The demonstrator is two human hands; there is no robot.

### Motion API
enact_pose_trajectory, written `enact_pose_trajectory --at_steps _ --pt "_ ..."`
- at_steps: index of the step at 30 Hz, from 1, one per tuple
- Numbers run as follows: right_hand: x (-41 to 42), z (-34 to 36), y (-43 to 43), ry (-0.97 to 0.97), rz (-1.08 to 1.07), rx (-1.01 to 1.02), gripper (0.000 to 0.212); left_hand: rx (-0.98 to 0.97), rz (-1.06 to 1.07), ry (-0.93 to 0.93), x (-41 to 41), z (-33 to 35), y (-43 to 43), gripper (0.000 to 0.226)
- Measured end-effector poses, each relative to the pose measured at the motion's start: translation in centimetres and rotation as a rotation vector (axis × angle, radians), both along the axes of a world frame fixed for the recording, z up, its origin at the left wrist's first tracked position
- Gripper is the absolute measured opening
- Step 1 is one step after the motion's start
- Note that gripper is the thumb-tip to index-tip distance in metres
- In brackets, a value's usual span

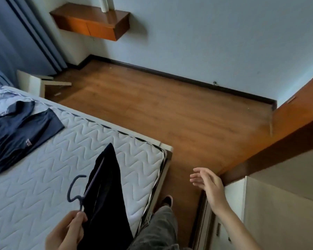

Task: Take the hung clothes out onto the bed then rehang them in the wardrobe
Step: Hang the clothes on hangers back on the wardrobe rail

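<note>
- Left hand [69,231] low in the frame, over the near part of the mattress; fingers pinched around the lower end of a blue hanger [79,191].
- Hanger tilted, its hook curling up and to the left, free of any rail.
- Dark garment [105,192] draped on the hanger, black or very dark navy; its far end reaches out over the mattress toward the corner, its near end drops beside the person's leg. Exact garment type cannot be told.
- Right hand [209,186] empty, fingers spread and loose, held out in the air over the wooden floor [152,105], near the edge of the wardrobe.
- Wardrobe [278,204] at right: pale side panel, with a brown wooden door [296,120] angled above it. Interior not visible.
- Bed mattress [70,141] bare, white, zigzag quilting, dark-striped piping along the edge.
- Second garment, a navy T-shirt [20,129], lies flat on the mattress at far left, well apart from the held one; small pale print near its hem.
- Person's leg in grey trousers [159,230] beside the bed; a shoe just visible at the floor.
- Background: wooden wall shelf [92,22] on a pale wall, blue curtain [13,37] at left.
</note>
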State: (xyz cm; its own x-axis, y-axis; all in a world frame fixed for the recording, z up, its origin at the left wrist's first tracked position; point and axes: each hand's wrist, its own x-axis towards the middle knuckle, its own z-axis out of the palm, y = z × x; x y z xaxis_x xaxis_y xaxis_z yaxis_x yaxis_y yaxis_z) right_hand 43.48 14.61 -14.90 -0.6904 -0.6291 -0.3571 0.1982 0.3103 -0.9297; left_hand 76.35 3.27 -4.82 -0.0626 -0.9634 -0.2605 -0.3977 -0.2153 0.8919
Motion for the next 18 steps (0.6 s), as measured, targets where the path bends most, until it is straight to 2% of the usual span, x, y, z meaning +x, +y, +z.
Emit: enact_pose_trajectory --at_steps 2,10,18 --pt "-3.5 -0.6 -1.1 -0.002 -0.016 0.021 0.028 0.053 0.026 -0.007 -3.7 -0.5 -3.3 0.030" --pt "-18.8 0.5 -9.0 -0.007 -0.123 0.094 0.027 -0.078 -0.267 0.050 -22.9 -0.1 -18.6 0.027" --pt "-32.5 1.2 -18.5 0.032 -0.207 0.099 0.028 -0.098 -0.391 0.006 -38.6 -1.3 -29.8 0.030"
